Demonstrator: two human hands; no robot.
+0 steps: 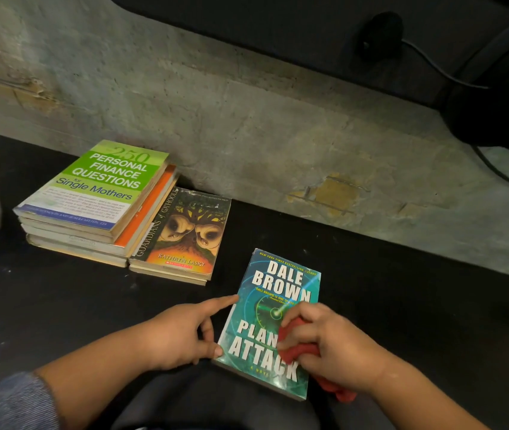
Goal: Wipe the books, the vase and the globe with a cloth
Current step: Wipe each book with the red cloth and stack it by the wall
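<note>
One red cloth (297,347) bunched in the right hand (335,347), pressed on the teal book (267,302) on the table (417,311). Left hand (175,333) braces its edge with straight forefinger and thumb. Four stacked books (91,193), two owl books (185,234) beside.

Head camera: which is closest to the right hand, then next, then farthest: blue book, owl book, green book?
1. Blue book, under the right hand gripping the cloth.
2. Owl book, farther up and left.
3. Green book, atop the far-left stack.
</note>
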